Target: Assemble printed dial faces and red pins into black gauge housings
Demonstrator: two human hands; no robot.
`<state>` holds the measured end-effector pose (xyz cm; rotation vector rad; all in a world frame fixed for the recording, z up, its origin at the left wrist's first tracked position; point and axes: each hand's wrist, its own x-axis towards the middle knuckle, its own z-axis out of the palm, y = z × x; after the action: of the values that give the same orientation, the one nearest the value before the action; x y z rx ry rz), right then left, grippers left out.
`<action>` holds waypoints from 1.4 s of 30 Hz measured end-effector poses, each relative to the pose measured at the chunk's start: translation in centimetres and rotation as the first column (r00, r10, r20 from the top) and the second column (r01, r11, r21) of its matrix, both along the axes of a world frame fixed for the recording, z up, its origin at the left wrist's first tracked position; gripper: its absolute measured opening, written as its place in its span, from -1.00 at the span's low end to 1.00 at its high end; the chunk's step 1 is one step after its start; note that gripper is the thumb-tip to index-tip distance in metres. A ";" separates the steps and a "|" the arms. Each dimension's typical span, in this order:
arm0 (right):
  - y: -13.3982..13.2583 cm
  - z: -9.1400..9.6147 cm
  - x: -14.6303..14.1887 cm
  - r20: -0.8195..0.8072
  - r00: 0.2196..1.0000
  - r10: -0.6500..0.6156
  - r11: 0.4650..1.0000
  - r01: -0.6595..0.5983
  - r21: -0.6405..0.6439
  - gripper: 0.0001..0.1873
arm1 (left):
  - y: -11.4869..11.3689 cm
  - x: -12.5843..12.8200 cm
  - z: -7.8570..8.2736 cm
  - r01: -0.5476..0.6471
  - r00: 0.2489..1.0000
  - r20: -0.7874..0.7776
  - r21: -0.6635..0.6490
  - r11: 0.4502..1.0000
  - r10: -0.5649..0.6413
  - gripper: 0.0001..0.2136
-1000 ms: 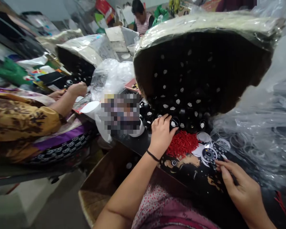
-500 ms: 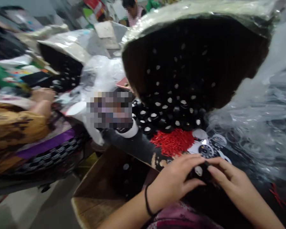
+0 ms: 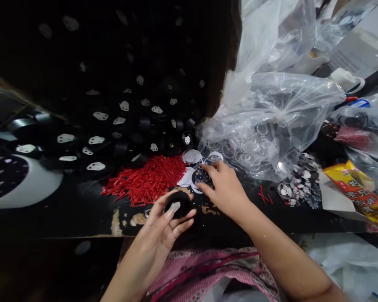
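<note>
My left hand (image 3: 165, 230) holds a round black casing (image 3: 178, 204) with a small pale plate on it, thumb across the front and fingers around it. My right hand (image 3: 223, 186) is over a small heap of printed dial discs (image 3: 200, 176), black and white. Its thumb and forefinger are apart, their tips at a black dial; whether they grip it I cannot tell. Left of the discs lies a pile of thin red pointers (image 3: 145, 178). Beyond them, many black casings (image 3: 96, 140) with pale plates spill from a large dark opening.
A clear plastic bag (image 3: 271, 121) of transparent rings lies right of the discs. Farther right are small loose parts (image 3: 302, 184) and a yellow snack packet (image 3: 355, 193). A white round object (image 3: 40, 184) stands at left. The table's front edge (image 3: 82, 238) runs close below my hands.
The view has swung to the right and closer to the table. Both hands were together at a black casing; now my left hand holds it alone and my right has moved to the dial discs.
</note>
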<state>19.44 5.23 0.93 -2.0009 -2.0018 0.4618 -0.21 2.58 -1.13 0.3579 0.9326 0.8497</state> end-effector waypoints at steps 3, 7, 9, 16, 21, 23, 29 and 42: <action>0.7 -0.8 -0.2 -0.001 1.000 0.005 0.999 -0.005 0.051 -0.61 | 0.1 0.3 0.0 -0.054 0.999 0.003 0.056 0.997 0.054 -0.72; 0.5 -0.9 0.2 -0.314 0.948 -0.042 0.989 0.083 0.120 -0.78 | 0.1 0.2 0.1 -0.107 0.994 0.031 0.025 0.994 0.106 -0.74; 0.1 -0.4 0.3 -0.470 0.882 -0.033 0.987 0.104 0.125 -0.80 | 0.3 0.3 0.3 -0.105 0.992 0.078 0.008 0.994 0.104 -0.71; -1.5 2.0 -1.5 -0.623 0.782 0.002 0.997 0.049 0.064 -0.81 | 0.6 1.4 0.3 -0.169 0.985 0.041 0.061 0.984 0.167 -0.70; -1.7 2.0 -3.3 -0.598 0.795 0.097 0.994 -0.051 0.093 -0.79 | -0.4 1.6 0.0 -0.103 0.993 -0.046 0.051 0.993 0.106 -0.71; -1.6 2.0 -3.7 -0.570 0.820 0.051 0.997 -0.011 0.073 -0.87 | -0.7 1.4 -0.4 -0.064 0.993 -0.089 0.081 0.995 0.072 -0.70; -1.4 2.2 -3.4 -0.633 0.770 -0.081 0.992 0.002 -0.125 -0.93 | -0.9 0.5 -1.9 0.082 0.974 -0.225 0.250 0.965 -0.024 -0.64; -2.9 1.6 -4.3 -0.597 0.785 0.167 0.952 -0.286 -0.110 -0.73 | -2.2 -2.2 -1.9 0.025 0.947 -0.320 0.167 0.986 0.030 -0.66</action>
<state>15.14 2.31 2.50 -1.4430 -1.8379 1.2096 -2.39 0.38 -3.07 0.6573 1.1653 0.8907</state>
